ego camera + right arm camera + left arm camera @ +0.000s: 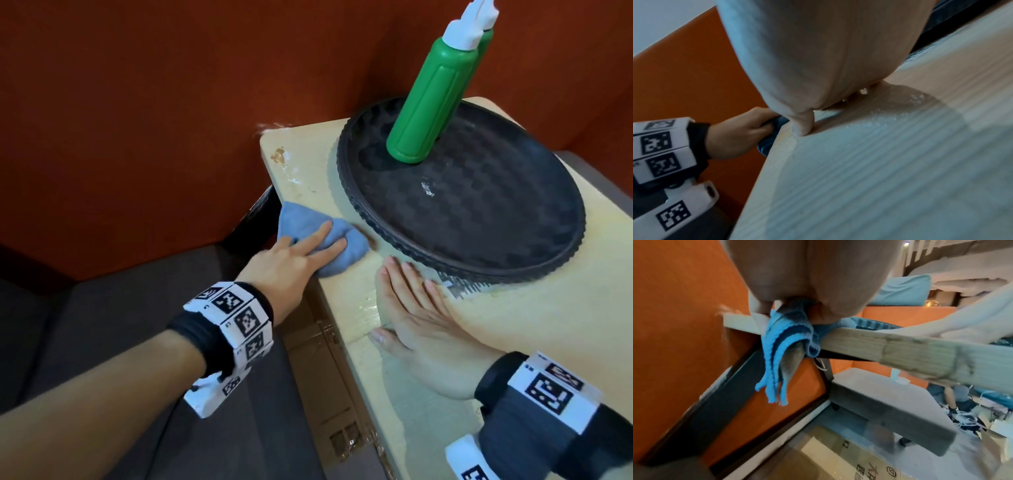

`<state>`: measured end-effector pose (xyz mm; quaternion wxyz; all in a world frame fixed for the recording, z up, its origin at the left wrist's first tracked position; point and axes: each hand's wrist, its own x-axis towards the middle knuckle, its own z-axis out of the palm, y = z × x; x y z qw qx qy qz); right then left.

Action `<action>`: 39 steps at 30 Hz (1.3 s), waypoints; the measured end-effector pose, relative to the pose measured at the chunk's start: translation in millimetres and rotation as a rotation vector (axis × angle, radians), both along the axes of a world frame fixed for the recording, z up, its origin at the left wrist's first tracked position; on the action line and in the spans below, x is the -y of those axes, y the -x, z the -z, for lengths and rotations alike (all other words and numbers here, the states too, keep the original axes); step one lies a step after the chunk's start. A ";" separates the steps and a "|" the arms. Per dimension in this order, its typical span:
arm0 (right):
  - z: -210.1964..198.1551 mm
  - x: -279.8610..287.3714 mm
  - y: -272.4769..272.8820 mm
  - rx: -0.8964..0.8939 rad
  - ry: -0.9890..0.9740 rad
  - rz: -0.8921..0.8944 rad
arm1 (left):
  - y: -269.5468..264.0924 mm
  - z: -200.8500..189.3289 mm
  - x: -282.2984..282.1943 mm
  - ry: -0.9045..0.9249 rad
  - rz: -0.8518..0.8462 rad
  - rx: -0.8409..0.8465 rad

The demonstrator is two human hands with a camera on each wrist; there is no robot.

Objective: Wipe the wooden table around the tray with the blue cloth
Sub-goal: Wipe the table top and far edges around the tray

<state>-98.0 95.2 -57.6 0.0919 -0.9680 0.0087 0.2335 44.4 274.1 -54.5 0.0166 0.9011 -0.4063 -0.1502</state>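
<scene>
The blue cloth (294,217) lies bunched on the left edge of the pale wooden table (513,325), just left of the round black tray (479,212). My left hand (318,243) holds it, two fingers stretched over the top. In the left wrist view part of the cloth (781,344) hangs down past the table edge (900,348). My right hand (414,308) lies flat and open on the table, fingertips close to the tray's near rim. The right wrist view shows the left hand (740,136) curled round the cloth (766,142).
Two green bottles (428,99) with white caps stand on the tray. An orange wall (137,120) runs along the table's left and far sides. A grey seat (85,342) and a cardboard box (329,394) sit below the table's left edge.
</scene>
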 end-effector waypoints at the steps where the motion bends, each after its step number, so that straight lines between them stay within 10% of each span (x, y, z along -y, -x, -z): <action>1: -8.6 -2.0 -1.0 -0.072 0.010 0.003 | -2.6 -0.7 0.5 0.035 0.004 0.006; 16: -28.1 -7.7 -2.8 -0.189 -0.008 -0.011 | -44.1 -8.0 12.1 0.050 -0.155 0.001; 23: -24.4 -6.4 -1.3 -0.165 -0.032 -0.032 | 30.1 14.8 -18.9 0.058 -0.001 -0.025; 30: -23.3 -6.7 -2.6 -0.173 -0.010 -0.042 | -65.9 -7.5 14.8 0.064 -0.179 -0.016; 39: -25.8 -11.6 -1.8 -0.165 0.022 0.005 | 35.3 19.0 -2.2 0.289 0.174 -0.092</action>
